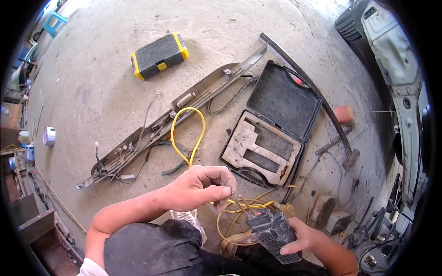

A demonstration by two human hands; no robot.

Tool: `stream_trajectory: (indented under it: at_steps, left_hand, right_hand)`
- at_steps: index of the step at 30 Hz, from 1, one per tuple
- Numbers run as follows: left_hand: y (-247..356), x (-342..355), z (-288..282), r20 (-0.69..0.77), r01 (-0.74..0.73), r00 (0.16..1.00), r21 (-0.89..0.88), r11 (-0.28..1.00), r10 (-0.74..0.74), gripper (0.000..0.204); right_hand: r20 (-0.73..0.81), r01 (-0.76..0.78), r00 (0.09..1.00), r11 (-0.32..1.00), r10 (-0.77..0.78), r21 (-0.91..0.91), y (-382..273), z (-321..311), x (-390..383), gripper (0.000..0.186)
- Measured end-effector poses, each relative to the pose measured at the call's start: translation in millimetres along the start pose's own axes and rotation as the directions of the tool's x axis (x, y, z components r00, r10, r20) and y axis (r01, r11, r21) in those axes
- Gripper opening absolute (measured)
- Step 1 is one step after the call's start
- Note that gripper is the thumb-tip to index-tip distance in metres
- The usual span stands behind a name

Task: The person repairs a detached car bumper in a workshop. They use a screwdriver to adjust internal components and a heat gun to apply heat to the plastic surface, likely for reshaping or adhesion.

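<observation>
My right hand [299,237] grips the black body of a hot stapler [271,232], a vented tool with two copper prongs and a small red light. Close to the prong tips, my left hand [205,186] is closed in a pinch between thumb and forefinger. A thin metal staple [233,191] seems to stick out of that pinch, mostly hidden by the fingers. Beyond my hands lies an open black case [285,99] with a pale foam insert [241,140] whose cut-outs hold no tool. A yellow cord [202,124] loops up behind my left hand and coils below it.
A long grey car trim strip [198,94] with wiring lies diagonally on the concrete floor. Beyond it sits a black-and-yellow toolbox [159,53]. A long-handled sledgehammer [351,158] lies right of the case. A car body [400,69] stands at right; a tape roll [49,136] at left.
</observation>
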State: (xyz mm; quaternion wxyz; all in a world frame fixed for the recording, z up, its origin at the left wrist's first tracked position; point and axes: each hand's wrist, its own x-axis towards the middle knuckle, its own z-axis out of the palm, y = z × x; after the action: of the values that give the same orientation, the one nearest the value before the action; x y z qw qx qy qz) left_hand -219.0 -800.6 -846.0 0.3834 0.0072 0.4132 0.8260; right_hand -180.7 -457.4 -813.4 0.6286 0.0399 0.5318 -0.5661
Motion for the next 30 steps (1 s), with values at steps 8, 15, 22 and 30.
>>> stream_trajectory:
  at_steps: [8, 15, 22, 30]
  left_hand:
    - [-1.0, -0.2, -2.7, 0.053, 0.004, 0.999, -0.003, 1.0, -0.004, 0.014]
    - [0.0, -1.0, -1.8, 0.071, 0.015, 0.997, -0.024, 1.0, -0.014, 0.014]
    - [0.1, -1.8, -2.5, 0.098, 0.035, 0.995, -0.044, 0.998, -0.03, 0.016]
    - [2.9, -0.4, -0.7, 0.185, 0.102, 0.979, -0.092, 0.991, -0.083, 0.016]
  right_hand:
    - [-0.012, 0.041, 0.999, 0.999, -0.04, 0.027, 6.1, -1.3, -0.7, 0.057]
    - [-0.003, 0.055, 0.998, 0.998, -0.055, 0.009, 5.8, -1.3, -0.3, 0.057]
    - [0.007, 0.047, 0.999, 0.999, -0.047, 0.007, 1.4, 0.8, 0.3, 0.058]
    - [0.065, 0.039, 0.997, 0.999, -0.037, -0.031, -2.5, 1.7, 0.9, 0.061]
